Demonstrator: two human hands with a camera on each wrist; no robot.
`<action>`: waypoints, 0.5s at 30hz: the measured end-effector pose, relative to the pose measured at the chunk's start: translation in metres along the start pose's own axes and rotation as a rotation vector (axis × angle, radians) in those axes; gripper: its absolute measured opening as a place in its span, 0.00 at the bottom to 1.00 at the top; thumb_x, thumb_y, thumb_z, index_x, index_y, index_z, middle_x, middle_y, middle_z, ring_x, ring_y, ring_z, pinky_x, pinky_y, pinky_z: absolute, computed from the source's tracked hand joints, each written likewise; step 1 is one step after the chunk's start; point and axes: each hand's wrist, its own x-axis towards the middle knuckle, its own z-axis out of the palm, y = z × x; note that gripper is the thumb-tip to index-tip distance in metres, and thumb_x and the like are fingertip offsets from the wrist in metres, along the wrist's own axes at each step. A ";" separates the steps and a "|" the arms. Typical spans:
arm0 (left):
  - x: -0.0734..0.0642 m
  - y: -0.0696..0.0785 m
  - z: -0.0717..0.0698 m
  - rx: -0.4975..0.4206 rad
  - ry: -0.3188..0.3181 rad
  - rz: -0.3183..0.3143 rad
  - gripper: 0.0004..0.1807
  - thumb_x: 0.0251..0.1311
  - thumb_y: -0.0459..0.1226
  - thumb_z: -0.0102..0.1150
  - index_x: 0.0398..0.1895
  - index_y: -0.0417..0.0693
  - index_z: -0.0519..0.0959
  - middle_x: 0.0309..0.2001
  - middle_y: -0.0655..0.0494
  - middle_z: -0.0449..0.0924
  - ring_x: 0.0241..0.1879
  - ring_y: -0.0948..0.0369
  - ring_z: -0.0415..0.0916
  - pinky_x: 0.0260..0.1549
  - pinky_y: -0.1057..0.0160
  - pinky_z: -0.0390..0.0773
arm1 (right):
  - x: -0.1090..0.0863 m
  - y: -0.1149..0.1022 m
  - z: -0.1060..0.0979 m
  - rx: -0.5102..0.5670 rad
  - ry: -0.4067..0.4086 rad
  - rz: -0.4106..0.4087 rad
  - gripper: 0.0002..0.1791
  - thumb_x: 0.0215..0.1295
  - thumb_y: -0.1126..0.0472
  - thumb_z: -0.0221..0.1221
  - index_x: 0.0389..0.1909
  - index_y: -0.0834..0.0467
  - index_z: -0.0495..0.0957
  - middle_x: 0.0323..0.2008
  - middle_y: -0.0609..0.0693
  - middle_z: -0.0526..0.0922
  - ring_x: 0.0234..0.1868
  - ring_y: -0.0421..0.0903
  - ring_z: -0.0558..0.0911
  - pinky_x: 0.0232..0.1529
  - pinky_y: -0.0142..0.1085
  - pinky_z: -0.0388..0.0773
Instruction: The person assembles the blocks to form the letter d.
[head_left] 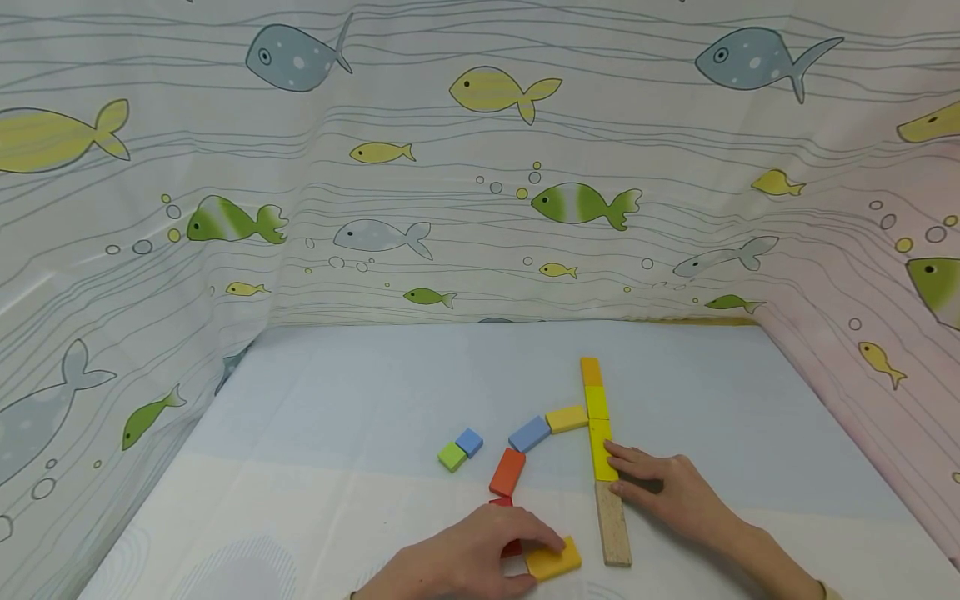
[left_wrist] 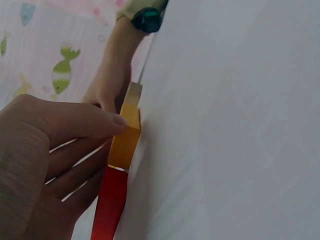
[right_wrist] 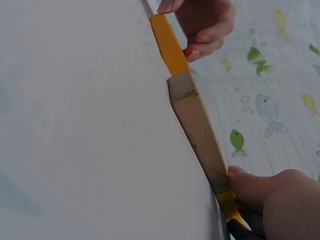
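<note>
My left hand [head_left: 480, 546] pinches an orange-yellow block [head_left: 557, 560] between thumb and fingers, at the near end of a curved row of blocks. In the left wrist view this block [left_wrist: 125, 142] lies against a red block [left_wrist: 110, 200]. My right hand [head_left: 678, 492] rests its thumb and fingertips along the right side of a straight row. The fingers touch a yellow block [head_left: 602, 450], and the thumb lies near its joint with a bare wooden block [head_left: 613, 525]. Part of the red blocks is hidden behind my left hand in the head view.
The curve continues with a red block [head_left: 507, 472], a blue block [head_left: 529, 434] and a pale yellow block [head_left: 567, 419] by the straight row. A yellow block [head_left: 597, 402] and an orange block [head_left: 591, 372] top that row. Small green [head_left: 452, 457] and blue cubes [head_left: 469, 442] stand left.
</note>
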 end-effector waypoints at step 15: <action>-0.005 -0.004 -0.001 0.012 -0.020 0.027 0.20 0.67 0.36 0.60 0.61 0.61 0.78 0.56 0.76 0.79 0.52 0.78 0.73 0.53 0.75 0.76 | 0.000 -0.003 -0.001 0.000 0.001 -0.011 0.25 0.62 0.45 0.66 0.56 0.53 0.83 0.61 0.42 0.80 0.59 0.47 0.80 0.52 0.41 0.83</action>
